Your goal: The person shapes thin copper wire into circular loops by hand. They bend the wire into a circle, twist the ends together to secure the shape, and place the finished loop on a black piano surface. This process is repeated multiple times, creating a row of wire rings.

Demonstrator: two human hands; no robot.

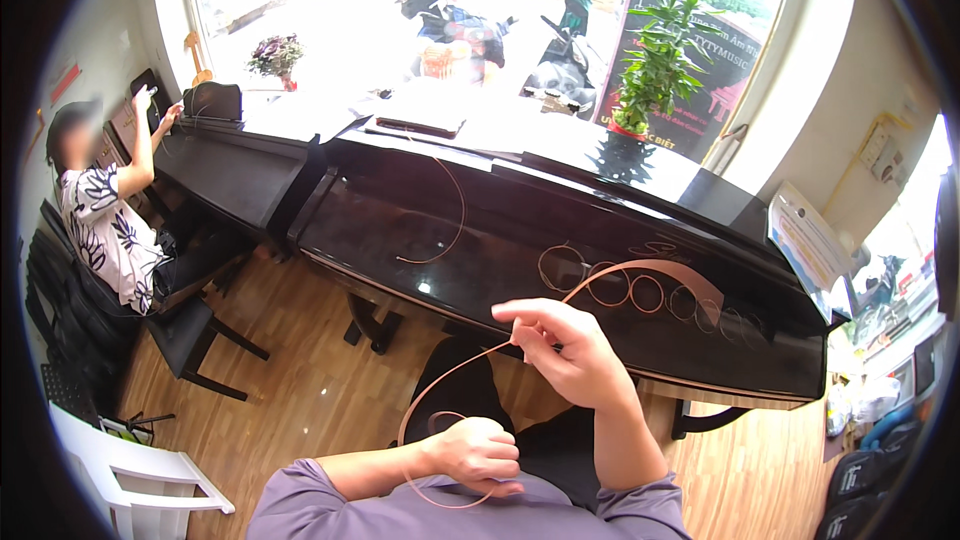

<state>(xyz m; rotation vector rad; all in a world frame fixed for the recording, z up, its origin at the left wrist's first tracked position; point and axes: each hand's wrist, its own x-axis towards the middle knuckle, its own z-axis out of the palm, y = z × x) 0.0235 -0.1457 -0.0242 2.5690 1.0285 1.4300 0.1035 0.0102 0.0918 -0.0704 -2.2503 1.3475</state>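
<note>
your right hand [565,350] pinches copper strip [440,390] high, left hand [478,452] closes on low loop, hands apart so strip stays taut; coiled end rests on black piano lid [480,210].

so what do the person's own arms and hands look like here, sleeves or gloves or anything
Both hands are bare: no gloves, rings or watch show on the left hand or the right hand. The forearms are uncovered too. Soft greyish-purple sleeves are pushed up toward the elbows, bunched in loose folds at the lower edge of the picture.
</note>
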